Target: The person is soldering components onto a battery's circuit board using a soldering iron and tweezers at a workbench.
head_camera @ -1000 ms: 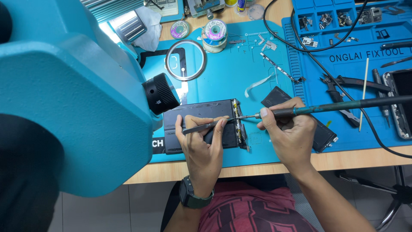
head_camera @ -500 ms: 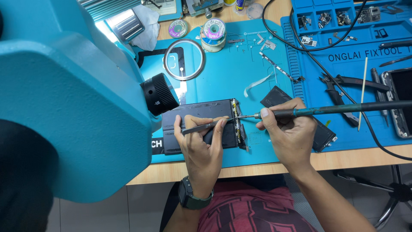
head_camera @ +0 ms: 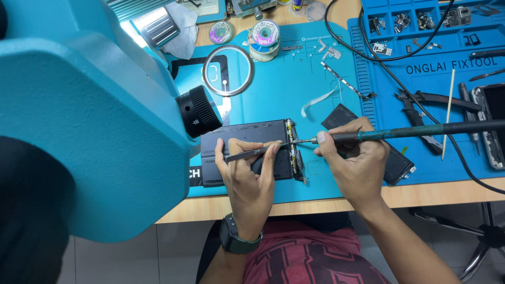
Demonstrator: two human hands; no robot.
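Tweezers (head_camera: pixel 251 153) in left hand (head_camera: pixel 247 179); soldering iron (head_camera: pixel 400 131) in right hand (head_camera: pixel 352 163).

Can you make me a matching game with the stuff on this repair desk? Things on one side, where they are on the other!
1 tweezers
2 soldering iron
3 solder spool
4 wristwatch

a near the mat's far edge
b in the right hand
c on the left wrist
d in the left hand

Pairs: 1-d, 2-b, 3-a, 4-c

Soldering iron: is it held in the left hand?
No, the right hand grips the soldering iron, while the left hand holds tweezers.
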